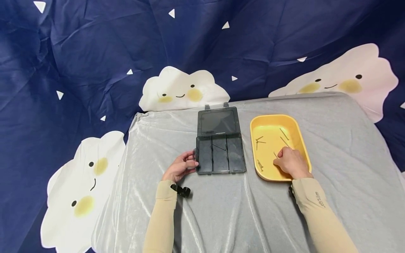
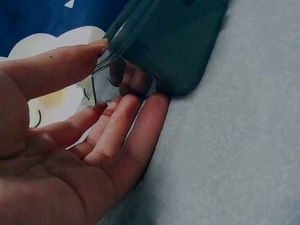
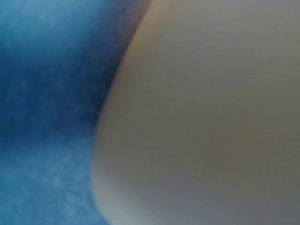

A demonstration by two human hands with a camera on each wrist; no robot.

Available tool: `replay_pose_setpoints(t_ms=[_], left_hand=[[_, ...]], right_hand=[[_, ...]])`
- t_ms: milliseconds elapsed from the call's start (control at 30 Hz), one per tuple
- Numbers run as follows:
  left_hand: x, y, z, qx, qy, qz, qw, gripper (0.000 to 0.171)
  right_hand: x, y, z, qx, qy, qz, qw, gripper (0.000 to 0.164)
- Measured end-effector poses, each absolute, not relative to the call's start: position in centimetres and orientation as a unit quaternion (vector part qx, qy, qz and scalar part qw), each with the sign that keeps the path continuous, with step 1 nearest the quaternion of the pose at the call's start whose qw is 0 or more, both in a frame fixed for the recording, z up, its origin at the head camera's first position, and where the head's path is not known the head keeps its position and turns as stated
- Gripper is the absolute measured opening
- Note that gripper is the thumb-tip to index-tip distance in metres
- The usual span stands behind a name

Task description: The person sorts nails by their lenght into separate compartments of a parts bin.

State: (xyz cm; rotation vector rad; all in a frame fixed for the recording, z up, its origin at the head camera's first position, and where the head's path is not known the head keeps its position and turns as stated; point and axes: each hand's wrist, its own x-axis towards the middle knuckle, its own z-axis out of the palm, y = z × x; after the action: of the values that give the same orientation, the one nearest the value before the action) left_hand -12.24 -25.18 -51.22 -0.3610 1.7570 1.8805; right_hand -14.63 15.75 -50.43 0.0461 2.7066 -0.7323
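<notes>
A dark see-through compartment box (image 1: 202,154) lies with its lid (image 1: 218,121) folded back. Two dividers split its base, and one thin nail-like piece (image 1: 219,147) rests in the middle section. At the box's left side my left hand (image 1: 181,167) holds it, thumb on the rim and fingers against the side wall, as the left wrist view shows. My right hand (image 1: 291,162) reaches into a yellow tray (image 1: 262,172), fingers curled down beside a thin nail-like piece (image 1: 275,154); whether they pinch it is hidden. The right wrist view shows only a blurred pale surface and blue-tinted fabric.
More thin nail-like pieces lie in the yellow tray, some bunched at its left side (image 1: 258,141) and lower left (image 1: 260,166), others at its upper right (image 1: 284,134). Grey velvety cloth (image 1: 215,214) covers the table. A blue cloud-print curtain (image 1: 190,38) hangs behind.
</notes>
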Motion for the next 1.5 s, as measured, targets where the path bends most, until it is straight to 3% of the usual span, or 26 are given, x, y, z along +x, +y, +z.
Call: replay_pose_setpoints(t_ms=[667,1000,1500], left_hand=[[-12.0,-25.0,-50.1,-0.131,0.651,0.695,0.275,0.071],[-12.6,-25.4,-52.5,-0.138,0.652,0.697,0.266,0.071],[-12.5,-25.4,-52.7,-0.141,0.654,0.7,0.251,0.07]], right_hand=[[-14.4,15.6,-49.8,-0.002,0.955,-0.271,0.117,0.021],[-14.1,15.6,-48.8,-0.025,0.952,-0.297,0.065,0.015],[-13.9,14.9,-46.3,-0.041,0.948,-0.314,0.014,0.014]])
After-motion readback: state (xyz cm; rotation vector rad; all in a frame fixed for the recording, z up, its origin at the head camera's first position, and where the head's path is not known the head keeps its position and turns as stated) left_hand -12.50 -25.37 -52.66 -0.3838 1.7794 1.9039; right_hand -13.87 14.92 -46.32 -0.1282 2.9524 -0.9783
